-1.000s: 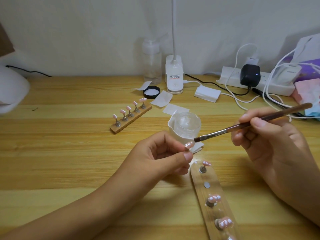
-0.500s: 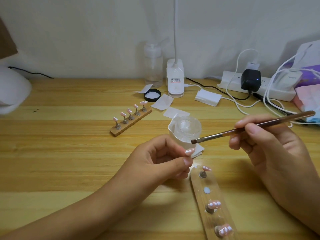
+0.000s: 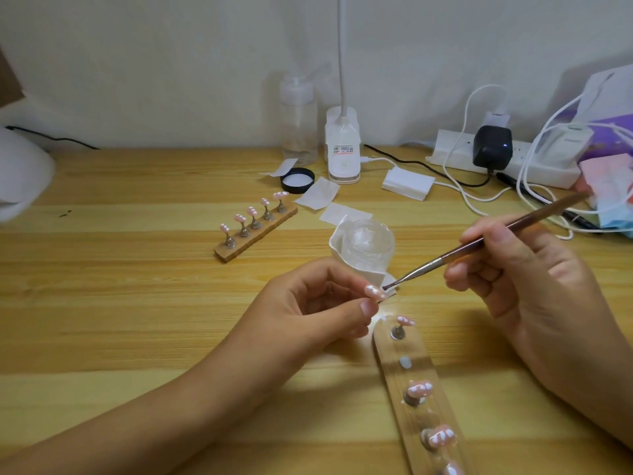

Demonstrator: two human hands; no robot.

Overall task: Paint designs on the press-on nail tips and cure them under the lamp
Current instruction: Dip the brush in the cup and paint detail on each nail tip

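The pink nail tip point(image 3: 375, 292) is pinched in the left hand point(image 3: 318, 306) with the right hand point(image 3: 524, 282) gripping a brush point(image 3: 479, 246) at its edge, probably mid-coat, the near strip point(image 3: 416, 399) mostly dotted, curing still to do.

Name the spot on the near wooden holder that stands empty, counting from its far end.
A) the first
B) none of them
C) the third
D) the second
D: on the near holder the second spot is a bare metal disc, while the first tip and the third tip sit on their stands. The left hand pinches a nail tip beside the brush held in the right hand.
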